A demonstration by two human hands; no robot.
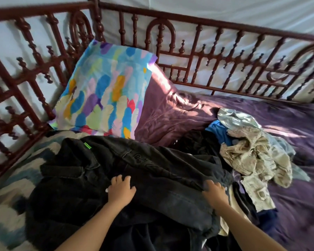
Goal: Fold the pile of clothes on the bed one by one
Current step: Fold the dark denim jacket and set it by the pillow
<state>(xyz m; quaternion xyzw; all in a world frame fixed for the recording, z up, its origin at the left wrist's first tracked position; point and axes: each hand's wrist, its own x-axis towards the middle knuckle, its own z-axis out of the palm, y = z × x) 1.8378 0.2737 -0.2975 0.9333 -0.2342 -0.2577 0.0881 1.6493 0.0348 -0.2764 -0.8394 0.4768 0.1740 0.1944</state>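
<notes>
Denim garment (152, 169), black, is spread out rumpled across the near side of the bed, right in front of me, with a little green tag (87, 146) showing near its far left edge. My left hand (121, 188) lies flat on the middle of it, fingers straight and a bit spread, pressing down on the cloth. My right hand (215, 192) is at the garment's right edge, fingers curled into a bunched fold, so it's gripping the fabric there.

Just to the right sits the rest of the pile (207, 142): a beige patterned piece (252, 156) on top, something shiny silver-blue (234, 120) behind it, and a bright blue bit (217, 131) poking out. Everything rests on a purple sheet (288, 205). On the left there's a blue and cream blanket (5, 205) under the denim, and a colourful pillow (105, 93) leans against the dark red metal bed frame (207, 26).
</notes>
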